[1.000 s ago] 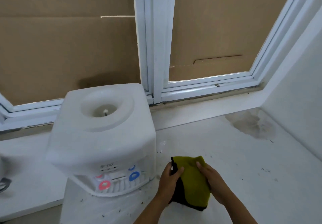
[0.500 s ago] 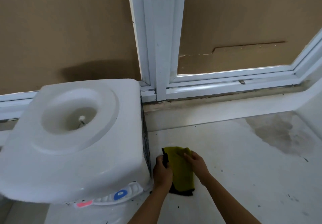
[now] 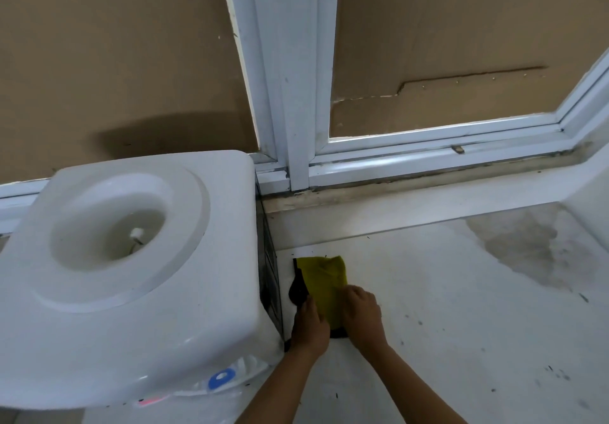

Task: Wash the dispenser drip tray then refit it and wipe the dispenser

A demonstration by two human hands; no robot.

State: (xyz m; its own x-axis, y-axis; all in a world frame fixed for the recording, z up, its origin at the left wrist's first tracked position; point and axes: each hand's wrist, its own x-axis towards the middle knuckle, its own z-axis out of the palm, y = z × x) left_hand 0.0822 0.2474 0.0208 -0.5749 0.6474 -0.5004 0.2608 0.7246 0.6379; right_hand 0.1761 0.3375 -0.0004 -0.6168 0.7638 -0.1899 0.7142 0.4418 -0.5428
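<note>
The dispenser [image 3: 131,275] is the largest item in view. It stands on the white counter [image 3: 445,308] at the left, with its back towards the window frame [image 3: 290,94]. Its top well is open, with no bottle fitted.

The cloth [image 3: 324,278], yellow-green with a dark backing, lies on the counter just beside the dispenser's right side panel. Its long axis runs away from the person, towards the window. The near end is under the hands; the far end is free.

The left hand [image 3: 311,323] holds the cloth's left edge, next to the dispenser. Its fingers curl over the dark backing. The right hand [image 3: 362,313] presses or grips the cloth's right side with bent fingers; the exact hold cannot be confirmed from this angle.

Key relation: the dispenser lies directly left of the cloth. The left hand is the nearer hand, almost touching the side panel. Judged from this layout, wiping is the step in hand, and the side panel is the closest surface.

Limits of view:
- The drip tray is not clearly visible. The dispenser's overhanging top hides the tap recess.
- Only the blue tap [image 3: 221,379] and a trace of the red one show at the lower front.
- Whether the tray is refitted cannot be determined.
- The cloth's near edge is covered by both hands.
</note>
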